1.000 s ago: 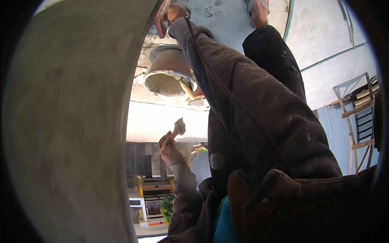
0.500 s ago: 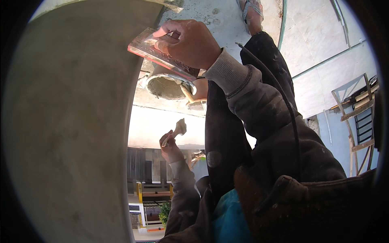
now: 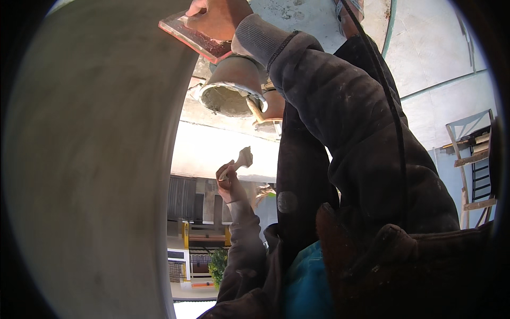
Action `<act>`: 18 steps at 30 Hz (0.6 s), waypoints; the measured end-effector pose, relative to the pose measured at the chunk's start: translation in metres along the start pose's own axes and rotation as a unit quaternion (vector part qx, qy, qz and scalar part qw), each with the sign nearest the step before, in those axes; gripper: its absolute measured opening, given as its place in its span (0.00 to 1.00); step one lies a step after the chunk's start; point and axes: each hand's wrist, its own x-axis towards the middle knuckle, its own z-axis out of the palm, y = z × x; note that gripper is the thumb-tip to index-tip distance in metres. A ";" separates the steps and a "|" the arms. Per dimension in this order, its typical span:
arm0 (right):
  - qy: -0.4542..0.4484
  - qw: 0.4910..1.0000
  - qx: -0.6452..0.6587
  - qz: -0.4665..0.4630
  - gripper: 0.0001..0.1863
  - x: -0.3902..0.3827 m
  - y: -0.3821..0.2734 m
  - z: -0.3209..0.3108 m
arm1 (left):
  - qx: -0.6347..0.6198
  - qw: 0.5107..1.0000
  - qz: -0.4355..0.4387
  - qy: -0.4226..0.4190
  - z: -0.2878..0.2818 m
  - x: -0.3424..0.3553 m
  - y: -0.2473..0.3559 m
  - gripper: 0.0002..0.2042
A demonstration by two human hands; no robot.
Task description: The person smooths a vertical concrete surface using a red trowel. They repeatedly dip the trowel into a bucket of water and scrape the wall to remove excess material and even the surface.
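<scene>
My right hand (image 3: 220, 20) is closed round the grip of a plastering float (image 3: 202, 43), a flat dark-red board with a bright red edge. The float's left corner is at or very near the grey plastered wall (image 3: 90, 159); contact cannot be made out. Lower in the view, my left hand (image 3: 225, 183) has its fingers wrapped round the handle of what looks like a small brush (image 3: 244, 158), its pale flared end pointing up and right. That hand is held away from the wall. The top of my right hand is cut by the view's edge.
A mortar-smeared bucket (image 3: 236, 80) lies in view below the float, beside a smaller brownish container (image 3: 273, 103). A wooden frame (image 3: 465, 165) stands at the far right. A dark cord (image 3: 390, 101) crosses in front of my right sleeve. A sandalled foot shows at the top.
My right hand and the float have moved up and to the left in the view, uncovering more of the bucket. My left hand keeps its hold, slightly higher and further right.
</scene>
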 end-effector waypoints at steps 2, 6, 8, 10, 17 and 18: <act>0.029 0.990 -0.026 -0.139 0.13 -0.077 -0.057 -0.001 | -0.162 0.986 -0.044 -0.022 0.000 0.005 -0.014 0.15; -0.001 0.958 0.075 -0.278 0.15 -0.208 -0.167 0.030 | -0.468 0.876 -0.084 -0.076 -0.007 0.017 -0.073 0.15; 0.028 0.958 0.071 -0.276 0.14 -0.224 -0.177 0.025 | -0.474 0.874 -0.074 -0.074 -0.012 0.010 -0.076 0.15; 0.009 0.964 0.044 -0.262 0.13 -0.203 -0.160 0.022 | -0.481 0.872 -0.063 -0.069 -0.016 0.010 -0.081 0.14; 0.069 0.973 -0.217 -0.030 0.17 0.060 0.033 -0.014 | 0.035 0.998 0.042 0.009 -0.005 0.005 0.003 0.15; 0.064 0.957 -0.277 -0.060 0.17 0.063 0.033 -0.013 | 0.025 0.999 0.046 0.011 -0.005 0.006 0.001 0.16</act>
